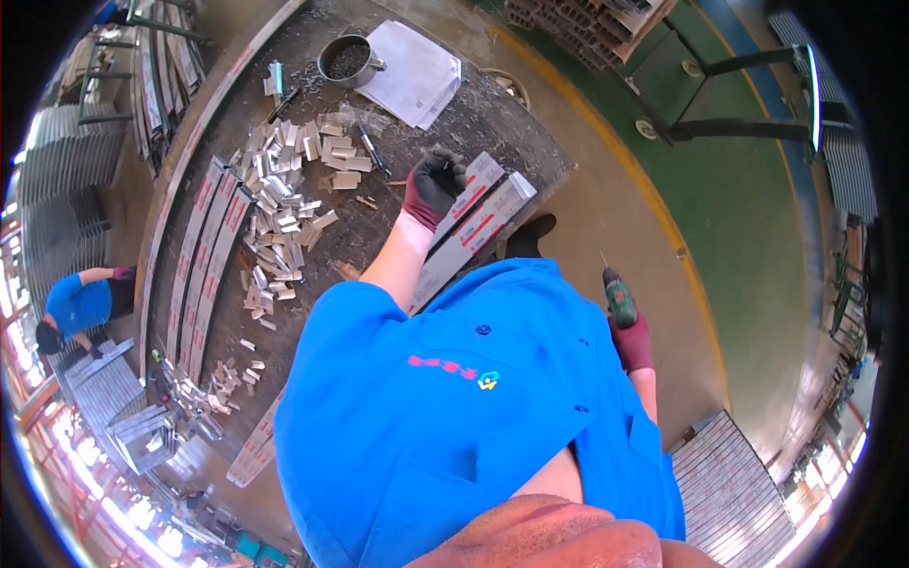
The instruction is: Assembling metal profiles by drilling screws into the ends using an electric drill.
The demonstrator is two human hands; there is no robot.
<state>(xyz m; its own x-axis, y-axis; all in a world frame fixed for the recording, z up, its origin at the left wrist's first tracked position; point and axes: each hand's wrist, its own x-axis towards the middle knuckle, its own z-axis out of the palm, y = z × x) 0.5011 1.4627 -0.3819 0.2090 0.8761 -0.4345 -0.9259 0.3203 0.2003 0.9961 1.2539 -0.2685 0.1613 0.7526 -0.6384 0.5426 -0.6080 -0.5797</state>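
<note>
My left hand (pixel 437 187), in a dark and maroon glove, is over the table beside the ends of two long metal profiles (pixel 464 239) covered in printed film. Its fingers are curled in; what they hold, if anything, is hidden. Off the table's edge at my right side, my right hand (pixel 632 343) is closed round the grip of a green and black power drill (pixel 620 298), whose thin bit points away from me. The profiles lie side by side close to my body, which hides their near ends. Many small silvery metal brackets (pixel 280 194) are heaped left of my left hand.
A metal cup (pixel 348 59) of small dark screws stands by white papers (pixel 421 80) at the table's far side. A pen (pixel 373 150) lies nearer. More profiles (pixel 201 270) lie left of the brackets. A co-worker (pixel 80 301) stands at far left. A black-framed cart (pixel 705 128) stands right.
</note>
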